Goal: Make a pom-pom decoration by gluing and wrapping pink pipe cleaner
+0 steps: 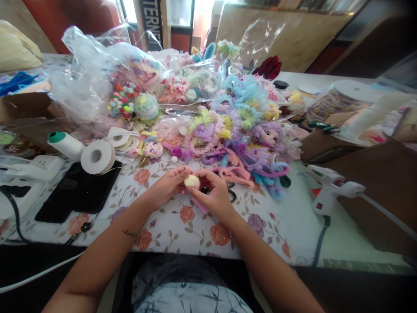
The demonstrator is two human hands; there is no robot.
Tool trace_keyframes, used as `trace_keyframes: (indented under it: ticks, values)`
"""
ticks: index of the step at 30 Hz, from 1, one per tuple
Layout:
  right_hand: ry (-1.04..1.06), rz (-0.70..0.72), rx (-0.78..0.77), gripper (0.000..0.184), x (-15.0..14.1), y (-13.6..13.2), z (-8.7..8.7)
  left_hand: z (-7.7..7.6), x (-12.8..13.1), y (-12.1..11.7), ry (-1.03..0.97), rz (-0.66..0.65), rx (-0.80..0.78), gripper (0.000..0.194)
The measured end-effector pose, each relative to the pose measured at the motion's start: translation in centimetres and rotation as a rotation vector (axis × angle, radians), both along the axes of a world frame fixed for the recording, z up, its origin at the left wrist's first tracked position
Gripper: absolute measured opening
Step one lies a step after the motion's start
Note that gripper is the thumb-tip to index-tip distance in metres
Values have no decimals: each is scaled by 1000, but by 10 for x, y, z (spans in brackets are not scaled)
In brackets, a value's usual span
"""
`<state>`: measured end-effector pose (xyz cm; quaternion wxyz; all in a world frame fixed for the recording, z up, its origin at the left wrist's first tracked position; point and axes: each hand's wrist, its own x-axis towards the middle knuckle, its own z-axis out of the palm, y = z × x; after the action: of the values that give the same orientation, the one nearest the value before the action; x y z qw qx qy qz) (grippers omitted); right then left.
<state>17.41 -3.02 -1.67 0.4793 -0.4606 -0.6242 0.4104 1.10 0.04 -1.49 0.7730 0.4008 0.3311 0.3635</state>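
A small pale yellow pom-pom [192, 181] is pinched in the fingers of my right hand [215, 193], above the flowered tablecloth [169, 226]. My left hand [167, 184] meets it from the other side, its thumb and fingers pressed together at the pom-pom's edge. Part of a pair of black-handled scissors [232, 191] shows behind my right hand, partly hidden by it. Just beyond my hands lie a small white pom-pom [174, 159], a purple pom-pom [177, 151] and pink fuzzy strips [236, 171].
Doll heads [269, 135], ruffled trims and plastic bags [84, 65] heap up at the back. On the left are a tape roll [97, 157], a thread cone [67, 145], a black phone [81, 191] and a power strip [42, 167]. A glue gun [325, 187] stands right, beside cardboard boxes [368, 187].
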Motion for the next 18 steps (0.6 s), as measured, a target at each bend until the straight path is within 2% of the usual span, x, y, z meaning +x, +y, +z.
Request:
trace_keyframes:
  ticks: [5,8,13,18]
  values:
    - [-61,-151,54,19,1,1,-2,2,-4,2,19,90,97,40]
    - [-102,-170,98,18,1,1,-2,3,-5,2,-13,21,105,40]
    - [-156,-226,180,18,-1,-1,-2,0,-2,1,-107,3,38,32]
    - [-179,-256,236,15,-1,-1,0,4,-4,2,-184,8,-65,43]
